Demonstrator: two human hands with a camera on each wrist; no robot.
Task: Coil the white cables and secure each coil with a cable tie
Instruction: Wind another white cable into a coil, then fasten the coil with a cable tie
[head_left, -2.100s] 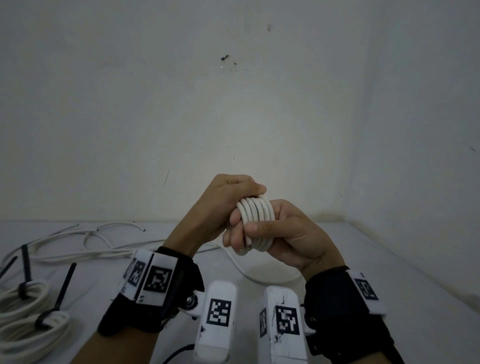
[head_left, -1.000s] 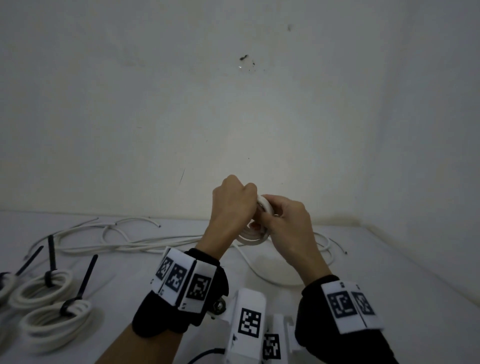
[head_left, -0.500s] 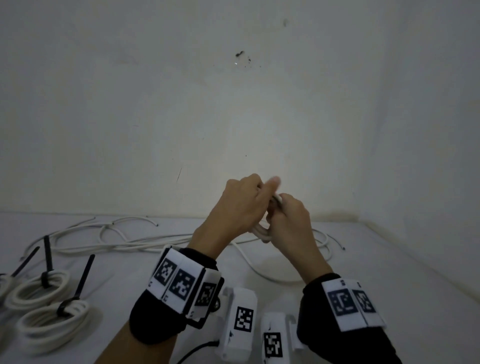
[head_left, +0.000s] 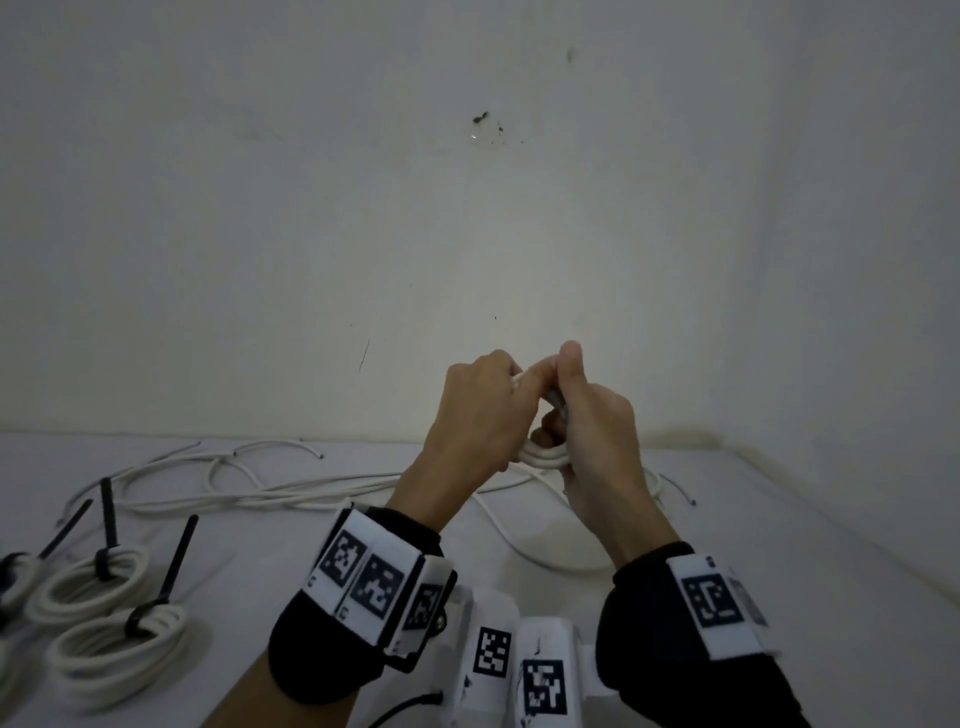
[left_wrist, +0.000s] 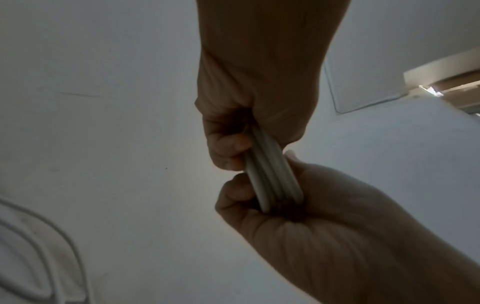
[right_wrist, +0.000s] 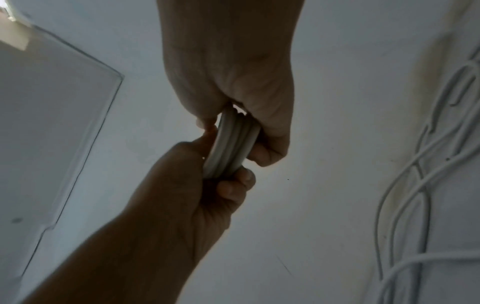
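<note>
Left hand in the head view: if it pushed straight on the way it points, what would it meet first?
Almost at once the right hand, since both grip the same white coil. Past that lies the wall; depth is unclear.

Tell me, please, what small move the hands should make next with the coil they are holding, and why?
Probably wind on one more loop. Both the left hand and right hand grip the coil, yet its loose tail still trails on the table, and no tie is on it, unlike the tied coils lying to the left.
</note>
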